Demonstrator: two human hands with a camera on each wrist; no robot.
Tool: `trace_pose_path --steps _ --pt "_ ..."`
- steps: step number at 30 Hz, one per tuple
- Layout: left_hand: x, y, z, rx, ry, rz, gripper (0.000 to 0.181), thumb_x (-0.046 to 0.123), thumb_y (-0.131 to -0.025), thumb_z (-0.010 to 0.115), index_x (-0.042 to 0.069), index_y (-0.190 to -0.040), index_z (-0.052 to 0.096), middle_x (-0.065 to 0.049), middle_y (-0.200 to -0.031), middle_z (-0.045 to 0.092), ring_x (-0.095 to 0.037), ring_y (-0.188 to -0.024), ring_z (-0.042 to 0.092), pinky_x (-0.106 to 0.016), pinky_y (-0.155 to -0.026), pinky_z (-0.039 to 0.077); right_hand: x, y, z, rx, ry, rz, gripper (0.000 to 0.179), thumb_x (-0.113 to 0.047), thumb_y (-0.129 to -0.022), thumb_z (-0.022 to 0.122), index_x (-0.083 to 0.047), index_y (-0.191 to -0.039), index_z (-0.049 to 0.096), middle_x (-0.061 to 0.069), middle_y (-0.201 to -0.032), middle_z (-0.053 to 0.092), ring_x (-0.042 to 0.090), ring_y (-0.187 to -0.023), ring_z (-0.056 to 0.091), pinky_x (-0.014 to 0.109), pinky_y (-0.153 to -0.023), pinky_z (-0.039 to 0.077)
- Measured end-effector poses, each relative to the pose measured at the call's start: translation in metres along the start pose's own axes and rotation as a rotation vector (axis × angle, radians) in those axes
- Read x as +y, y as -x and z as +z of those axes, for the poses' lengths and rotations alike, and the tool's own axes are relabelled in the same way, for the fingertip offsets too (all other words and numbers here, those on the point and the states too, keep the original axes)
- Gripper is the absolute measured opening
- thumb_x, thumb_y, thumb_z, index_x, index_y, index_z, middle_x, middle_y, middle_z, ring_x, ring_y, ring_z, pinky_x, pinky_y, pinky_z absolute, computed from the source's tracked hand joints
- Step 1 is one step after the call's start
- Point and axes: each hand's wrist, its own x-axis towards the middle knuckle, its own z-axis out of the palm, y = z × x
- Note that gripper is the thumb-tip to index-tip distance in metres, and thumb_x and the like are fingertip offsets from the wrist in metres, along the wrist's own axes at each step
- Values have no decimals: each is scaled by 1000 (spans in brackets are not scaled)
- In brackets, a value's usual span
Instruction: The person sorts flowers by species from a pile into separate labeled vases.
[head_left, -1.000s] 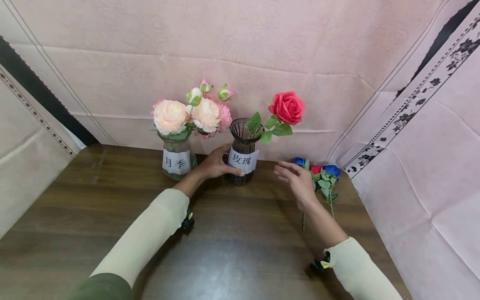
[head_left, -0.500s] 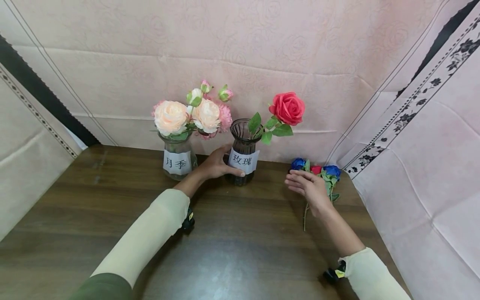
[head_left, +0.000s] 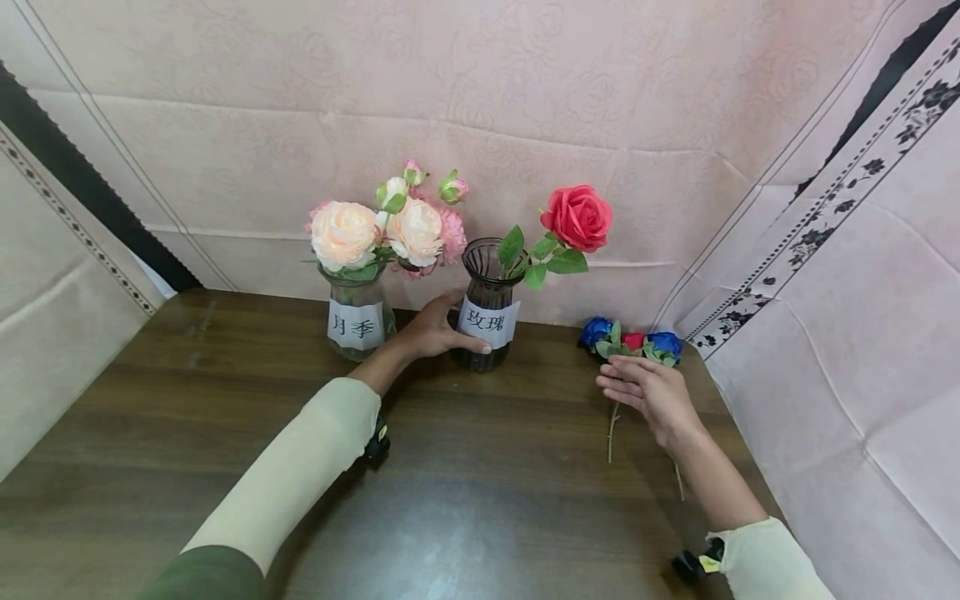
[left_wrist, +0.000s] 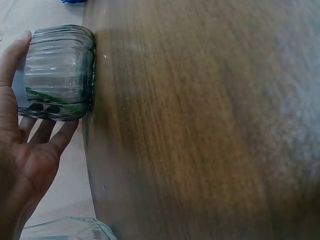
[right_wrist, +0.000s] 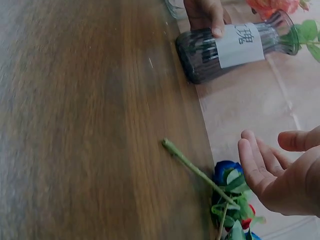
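Note:
My left hand [head_left: 438, 327] grips the lower part of a dark glass vase [head_left: 487, 287], thumb across the front and fingers behind it. A white label with Chinese characters wraps the vase, and a red rose [head_left: 577, 218] leans out of it to the right. In the right wrist view my right hand [right_wrist: 285, 167] holds nothing, its thumb apart from the fingers. It hovers over several roses lying on the table at the right: two blue roses [head_left: 664, 344] and a red rose [head_left: 633, 341] between them. The hand hides part of their stems.
Left of the dark vase stands a clear glass vase [head_left: 354, 287], also labelled, filled with peach and pink flowers [head_left: 412, 229]. Both vases stand near the back edge of the brown wooden table [head_left: 450, 483]. Pink cloth [head_left: 675, 100] hangs behind and at both sides.
My right hand has moved right and toward me, from beside the dark vase to over the lying roses. My left hand has stayed on the dark vase.

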Motion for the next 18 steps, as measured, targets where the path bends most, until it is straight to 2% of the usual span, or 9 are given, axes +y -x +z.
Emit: trace_pose_path --steps 4,11,18 --pt "0 0 1 -3 5 1 93 28 -84 103 21 -163 55 -7 -157 66 -34 -150 56 -63 -131 40 4 3 -11 -4 -6 33 62 -22 -122 52 15 -168 35 -11 -109 84 8 -105 84 28 -97 67" --pt "-1 -1 1 -1 5 5 93 25 -84 103 20 -164 55 -8 -158 65 -34 -151 55 -64 -132 39 11 8 -29 -19 -10 67 59 -19 -122 50 18 -166 34 -1 -122 84 11 -107 84 31 -100 67" --pt "0 0 1 3 7 -10 94 26 -83 104 19 -164 55 -8 -159 64 -34 -152 55 -63 -133 39 16 13 -40 -12 3 124 59 -17 -122 45 20 -166 32 1 -121 84 12 -107 84 32 -101 67"
